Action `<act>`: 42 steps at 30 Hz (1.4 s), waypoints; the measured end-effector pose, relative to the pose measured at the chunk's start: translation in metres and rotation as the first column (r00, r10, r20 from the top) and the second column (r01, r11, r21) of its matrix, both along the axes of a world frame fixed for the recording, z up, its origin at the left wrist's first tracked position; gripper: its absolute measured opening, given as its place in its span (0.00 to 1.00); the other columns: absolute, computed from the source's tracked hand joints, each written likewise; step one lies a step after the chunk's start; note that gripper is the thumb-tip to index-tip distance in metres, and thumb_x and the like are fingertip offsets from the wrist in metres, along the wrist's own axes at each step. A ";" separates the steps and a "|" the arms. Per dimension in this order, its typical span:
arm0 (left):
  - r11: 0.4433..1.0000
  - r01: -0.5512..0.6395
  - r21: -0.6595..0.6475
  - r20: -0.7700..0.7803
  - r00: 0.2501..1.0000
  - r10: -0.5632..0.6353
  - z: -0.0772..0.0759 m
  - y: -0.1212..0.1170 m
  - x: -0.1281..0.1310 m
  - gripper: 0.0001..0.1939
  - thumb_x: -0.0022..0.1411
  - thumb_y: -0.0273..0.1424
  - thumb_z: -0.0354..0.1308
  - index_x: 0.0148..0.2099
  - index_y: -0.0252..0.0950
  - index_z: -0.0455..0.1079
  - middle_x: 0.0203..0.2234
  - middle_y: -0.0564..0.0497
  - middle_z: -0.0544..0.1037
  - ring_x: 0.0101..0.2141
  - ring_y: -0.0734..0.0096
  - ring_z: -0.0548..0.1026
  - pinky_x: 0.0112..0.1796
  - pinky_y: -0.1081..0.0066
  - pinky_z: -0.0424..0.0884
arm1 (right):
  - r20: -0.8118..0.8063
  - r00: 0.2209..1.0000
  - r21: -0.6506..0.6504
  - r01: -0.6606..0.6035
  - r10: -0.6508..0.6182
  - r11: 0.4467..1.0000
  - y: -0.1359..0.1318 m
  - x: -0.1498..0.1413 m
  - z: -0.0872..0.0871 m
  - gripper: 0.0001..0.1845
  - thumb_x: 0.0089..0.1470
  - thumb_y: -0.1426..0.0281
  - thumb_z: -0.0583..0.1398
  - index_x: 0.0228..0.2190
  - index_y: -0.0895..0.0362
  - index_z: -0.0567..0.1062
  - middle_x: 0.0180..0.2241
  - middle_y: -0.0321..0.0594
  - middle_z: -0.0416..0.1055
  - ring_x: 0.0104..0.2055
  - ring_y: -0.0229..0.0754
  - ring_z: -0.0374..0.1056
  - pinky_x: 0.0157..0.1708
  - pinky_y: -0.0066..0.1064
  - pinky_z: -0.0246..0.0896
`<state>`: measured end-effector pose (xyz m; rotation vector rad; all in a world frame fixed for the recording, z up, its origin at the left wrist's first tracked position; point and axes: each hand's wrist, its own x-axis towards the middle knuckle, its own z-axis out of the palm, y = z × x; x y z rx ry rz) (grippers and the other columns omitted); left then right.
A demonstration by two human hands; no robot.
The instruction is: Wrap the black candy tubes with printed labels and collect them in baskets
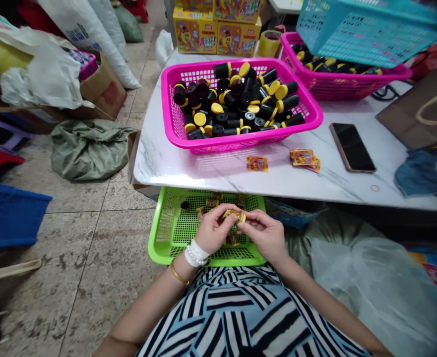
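Note:
Over a green basket, my left hand and my right hand meet at a small yellow-capped container. Yellow printed material shows around it, partly covered by my fingers. The fingers of both hands are closed on it, thumbs on the near side. Below, the green basket holds several orange-and-yellow printed pieces and a small black cap. On the table ahead, a pink basket is filled with black containers with yellow caps.
A printed sachet and a small stack of sachets lie on the marble-patterned table, beside a phone. Behind are yellow boxes, a tape roll and a blue basket on another pink basket.

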<state>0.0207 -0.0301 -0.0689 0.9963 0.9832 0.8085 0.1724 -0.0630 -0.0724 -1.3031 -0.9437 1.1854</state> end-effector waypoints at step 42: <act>0.790 0.188 -0.583 0.384 0.921 0.064 -0.023 -0.028 0.002 0.21 0.53 0.44 0.67 0.34 0.33 0.65 0.11 0.61 0.67 0.07 0.88 0.48 0.07 0.85 0.52 | 0.305 0.942 0.245 -0.222 0.143 0.944 -0.021 0.021 -0.023 0.07 0.52 0.71 0.67 0.35 0.50 0.82 0.33 0.39 0.76 0.35 0.41 0.71 0.34 0.33 0.70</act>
